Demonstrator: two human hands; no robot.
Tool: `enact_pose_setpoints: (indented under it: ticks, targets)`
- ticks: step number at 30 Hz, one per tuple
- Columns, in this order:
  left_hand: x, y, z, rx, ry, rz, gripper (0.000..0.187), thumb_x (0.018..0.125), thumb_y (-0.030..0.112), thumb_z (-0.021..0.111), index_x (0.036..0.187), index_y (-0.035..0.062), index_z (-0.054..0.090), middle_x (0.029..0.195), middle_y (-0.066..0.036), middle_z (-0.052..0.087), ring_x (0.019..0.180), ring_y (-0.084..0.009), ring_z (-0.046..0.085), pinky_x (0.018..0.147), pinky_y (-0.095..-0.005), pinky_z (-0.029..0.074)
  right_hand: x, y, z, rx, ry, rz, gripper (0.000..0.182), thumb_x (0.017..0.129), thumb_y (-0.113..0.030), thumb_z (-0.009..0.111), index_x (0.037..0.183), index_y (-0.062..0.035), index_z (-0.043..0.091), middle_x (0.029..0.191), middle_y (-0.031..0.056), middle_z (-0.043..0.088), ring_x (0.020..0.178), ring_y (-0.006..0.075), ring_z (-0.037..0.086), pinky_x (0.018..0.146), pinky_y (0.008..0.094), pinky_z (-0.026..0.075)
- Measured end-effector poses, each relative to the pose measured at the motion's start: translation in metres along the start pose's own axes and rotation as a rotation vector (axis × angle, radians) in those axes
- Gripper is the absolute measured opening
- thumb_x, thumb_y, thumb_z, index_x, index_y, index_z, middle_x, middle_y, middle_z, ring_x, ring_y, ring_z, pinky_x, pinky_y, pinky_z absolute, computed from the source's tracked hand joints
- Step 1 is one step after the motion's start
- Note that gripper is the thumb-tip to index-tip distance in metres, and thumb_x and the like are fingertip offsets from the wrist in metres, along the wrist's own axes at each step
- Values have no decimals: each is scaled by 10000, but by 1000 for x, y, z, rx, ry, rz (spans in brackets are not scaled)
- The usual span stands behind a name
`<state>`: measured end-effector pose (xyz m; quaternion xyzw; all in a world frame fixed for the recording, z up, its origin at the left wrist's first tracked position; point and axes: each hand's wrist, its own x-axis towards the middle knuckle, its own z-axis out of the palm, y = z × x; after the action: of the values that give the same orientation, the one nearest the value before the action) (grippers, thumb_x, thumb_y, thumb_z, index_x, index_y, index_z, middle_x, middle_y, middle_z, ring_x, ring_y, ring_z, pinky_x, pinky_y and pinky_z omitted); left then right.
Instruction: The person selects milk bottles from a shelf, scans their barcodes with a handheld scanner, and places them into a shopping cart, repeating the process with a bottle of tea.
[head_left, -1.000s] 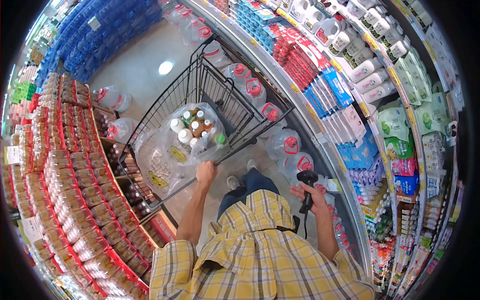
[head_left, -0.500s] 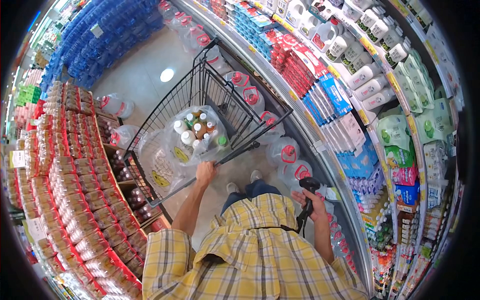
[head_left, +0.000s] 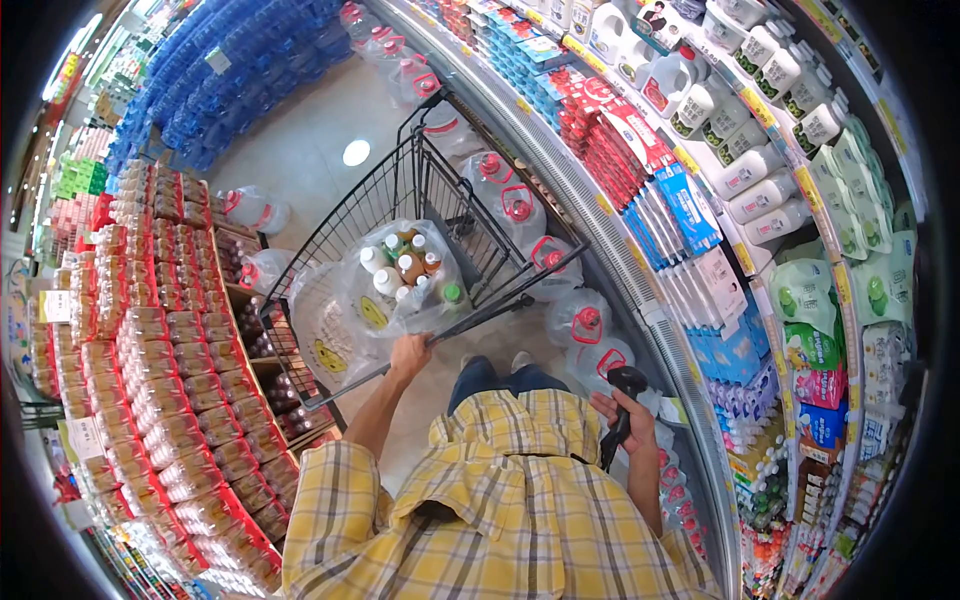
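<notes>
1. Multipacks (head_left: 180, 400), shrink-wrapped, brown with red trim: stacked in tall rows along the left side.
2. Blue-wrapped packs (head_left: 240, 75): a large stack at the upper left, beyond the multipacks.
3. Shopping cart (head_left: 330, 220), black wire: standing at an angle on the pale floor (head_left: 310, 120), just beside the left-hand display.
4. Clear plastic bag with a yellow smiley print (head_left: 332, 352): in the cart, at its left end; contents hard to make out.
5. Bag of bottles (head_left: 400, 275), clear plastic: in the cart, beside the first bag; mostly white caps, one green.
6. Left hand (head_left: 409, 354): fingers closed round the cart's push bar (head_left: 468, 326), just beside the bag of bottles.
7. Yellow plaid shirt (head_left: 500, 480): worn by the person; dark blue trousers below.
8. Water jugs (head_left: 586, 325), large, clear, red-handled: in a line on the floor between cart and right-hand shelving; others near the left display.
9. Right hand (head_left: 638, 432): fingers partly curled, holding a black handheld device (head_left: 622, 415) with a rounded head, well apart from the cart.
10. Shelving (head_left: 640, 290), right side: white bottles, red and blue cartons, green pouches.
</notes>
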<state>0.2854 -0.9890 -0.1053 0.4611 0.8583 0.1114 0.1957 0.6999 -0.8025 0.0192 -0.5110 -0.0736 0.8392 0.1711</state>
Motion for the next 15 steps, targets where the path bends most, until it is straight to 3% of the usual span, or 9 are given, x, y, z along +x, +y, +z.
enact_pose_setpoints:
  ticks: [3,5,6,7,9,10,12,13,15]
  targets:
    - [0,-8,7,-41,3,26,235,825,327,592,904,124,680,739,-153,646,671,-355,620,607,-446,495,6,-2,3,-30,31,26,425,898,-172,543,1211,46,355,1180,266,527,1088,329,560,482,169,508]
    - [2,-3,-2,-39,-86,-23,239,811,309,612,935,111,666,788,-153,651,721,-353,621,634,-447,495,13,-5,-2,-41,-97,44,382,882,-136,551,1148,73,373,1182,264,531,1053,320,583,689,244,540]
    - [3,0,-5,-42,-176,-46,256,798,291,631,965,98,652,837,-152,656,770,-351,623,662,-448,494,10,-6,9,-68,-20,39,355,878,-160,565,1106,56,400,1190,251,535,1040,289,596,527,180,505]
    - [1,-1,-6,-46,-177,-64,256,798,291,631,965,98,652,837,-152,656,770,-351,623,662,-448,494,9,-8,16,-79,-22,53,355,878,-160,565,1106,56,400,1190,251,535,1040,289,596,527,180,505]
    - [2,-4,-7,-31,-197,13,471,739,317,698,1115,64,572,1061,-185,599,976,-352,574,765,-453,470,10,-10,23,-55,32,47,307,875,-170,574,1042,40,424,1182,248,542,1019,283,606,478,176,481]
    - [3,4,-22,-33,-199,1,471,739,317,698,1115,64,572,1061,-185,599,976,-352,574,765,-453,470,14,-10,20,-44,22,48,212,884,-174,568,993,-11,488,1207,266,518,1078,325,569,486,158,494]
    - [2,16,-50,71,-366,55,732,681,359,751,1262,35,447,1229,-218,473,1144,-373,460,886,-445,424,15,-10,23,-81,82,20,205,884,-173,569,979,-7,493,1203,268,519,1079,328,568,485,158,492]
    - [2,4,-43,65,-367,50,732,681,359,751,1262,35,447,1229,-218,473,1144,-373,460,886,-445,424,15,-8,28,-117,133,-26,200,884,-171,569,964,-3,497,1200,271,519,1080,331,567,483,159,490]
    - [3,-15,-33,-314,-482,203,853,676,408,757,1335,35,364,1268,-233,429,1181,-375,426,940,-427,403,12,-8,48,-125,141,-42,215,884,-180,573,956,8,497,1194,278,519,1087,335,563,482,157,490]
